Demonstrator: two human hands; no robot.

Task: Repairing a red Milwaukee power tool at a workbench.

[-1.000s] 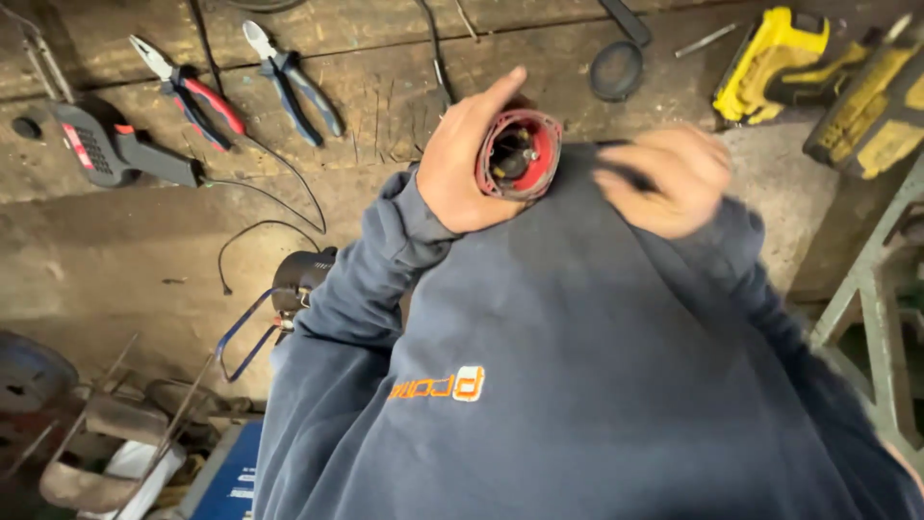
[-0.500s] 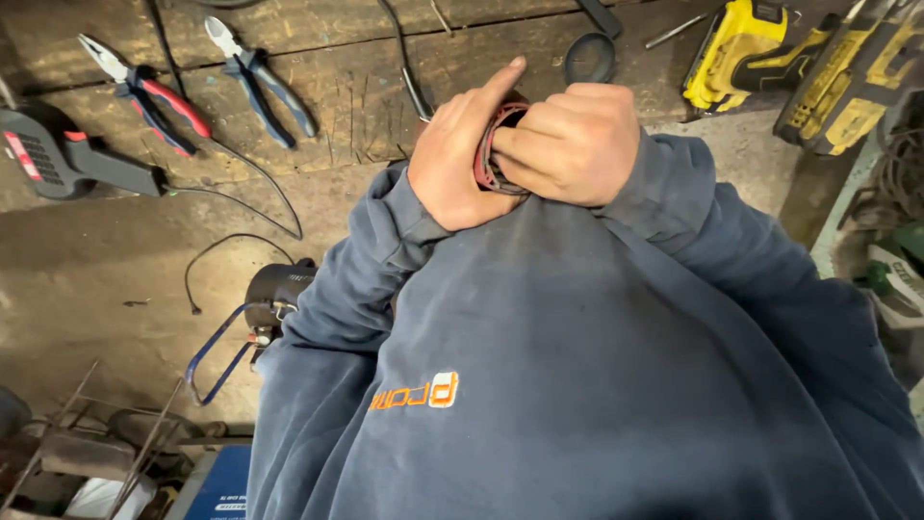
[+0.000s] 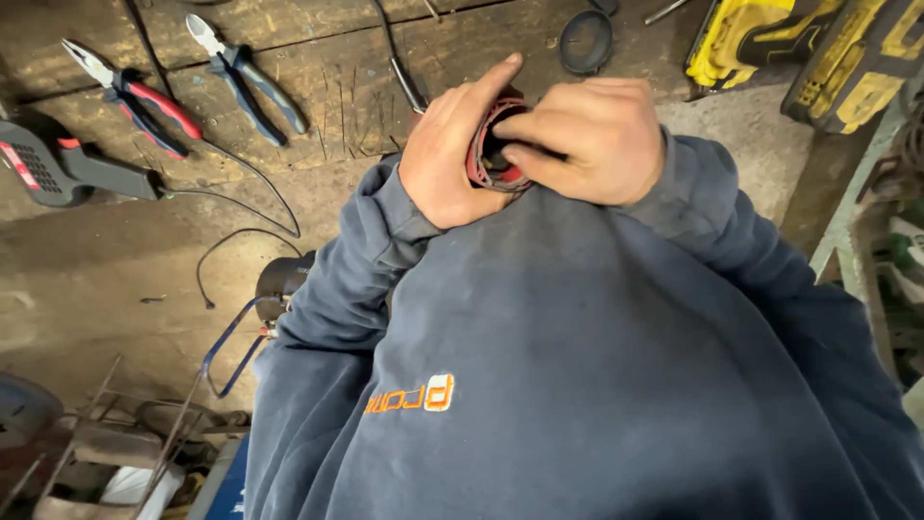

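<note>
both arms are bent at the elbow and drawn in toward the chest, forearms covered by dark blue sleeves down to the wrists. the left hand (image 3: 452, 154) is cupped, palm turned toward the right, with its index finger extended straight upward and the thumb curled below. the right hand (image 3: 587, 140) is curled with knuckles up, fingertips pointing left and pressed in against the left palm. the two hands touch.

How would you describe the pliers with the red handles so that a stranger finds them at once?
Look at the worn wooden workbench above the person's hands. Near its upper left edge lie two pairs of pliers side by side. The red-handled pliers are the left pair, beside a grey power tool; the blue-handled pliers to their right are dark.
</note>
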